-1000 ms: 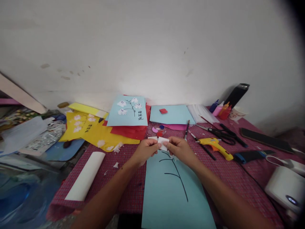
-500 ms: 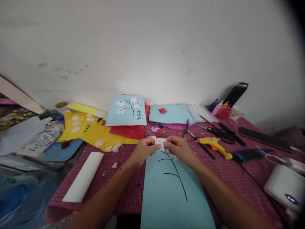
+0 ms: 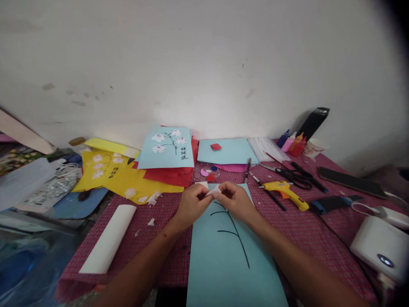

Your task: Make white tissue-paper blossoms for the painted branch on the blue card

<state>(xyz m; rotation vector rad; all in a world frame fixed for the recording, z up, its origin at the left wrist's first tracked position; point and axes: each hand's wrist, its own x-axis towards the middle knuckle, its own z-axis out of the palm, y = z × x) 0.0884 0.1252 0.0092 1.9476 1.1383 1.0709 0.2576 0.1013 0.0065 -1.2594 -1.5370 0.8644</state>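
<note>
We held a small white paper piece (image 3: 213,190) in both hands, just above the far end of a light blue sheet (image 3: 214,273). Our left hand (image 3: 192,202) came in between eight and nine o'clock of the piece, its thumb and fingers closed together on the near edge. Our right hand (image 3: 235,201) came in between three and four, its fingers likewise pinched tight on the paper, the two sets of fingertips almost meeting. Another bit of white paper (image 3: 202,183) showed behind our left hand; we could not tell whether anything held it.

The blue sheet ran from us toward six o'clock over the checked cloth of the desk (image 3: 159,209), and a black drawn branch (image 3: 239,236) curved down it with side strokes reaching toward nine.

Around the piece, a blue card with white flowers (image 3: 166,160) lay at ten o'clock on red paper (image 3: 166,175). At twelve, a red folded shape (image 3: 215,147) sat on more blue paper (image 3: 234,149). A yellow glue gun (image 3: 287,194) lay at three, the black-handled scissors (image 3: 295,178) just beyond it. Between eight and nine, a curled white sheet (image 3: 108,238) rested by the desk's edge.
</note>
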